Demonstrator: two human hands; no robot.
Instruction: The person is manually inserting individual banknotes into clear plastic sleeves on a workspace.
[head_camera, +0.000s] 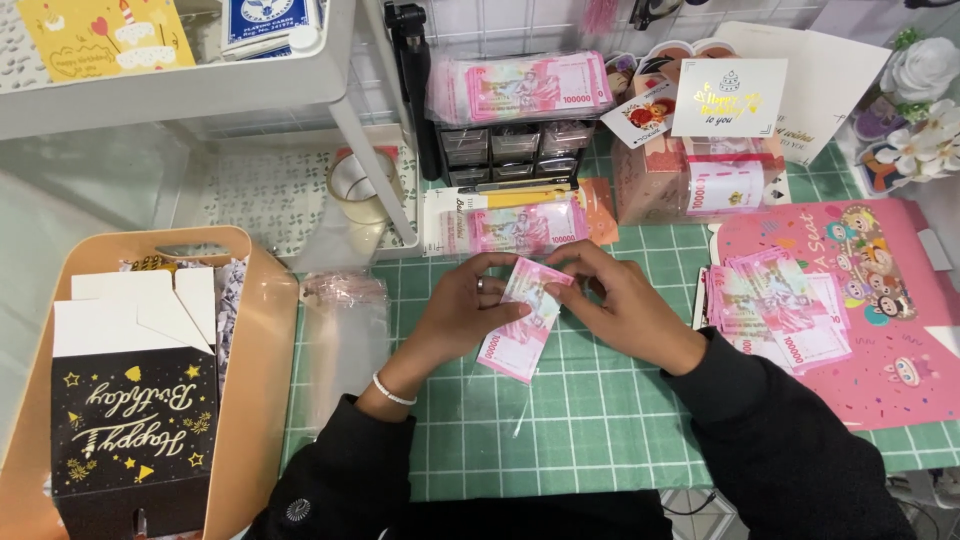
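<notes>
My left hand (462, 312) and my right hand (618, 305) together hold a small stack of pink banknotes (520, 335) over the green cutting mat (590, 420). The fingers of both hands pinch the stack's upper end, and a clear plastic sleeve seems to hang from its lower end. A ring is on my left hand and a white bracelet on that wrist. Both arms wear black sleeves. A loose pile of pink banknotes (780, 310) lies to the right on a pink printed card (880, 330).
A tan bin (255, 380) at left holds a black gift box (130, 430) with gold lettering. Clear bags (345, 330) lie beside it. Behind are wrapped note bundles (515, 228), a small drawer unit (515, 150), a tape roll (358, 185), greeting cards (728, 98) and white flowers (920, 70).
</notes>
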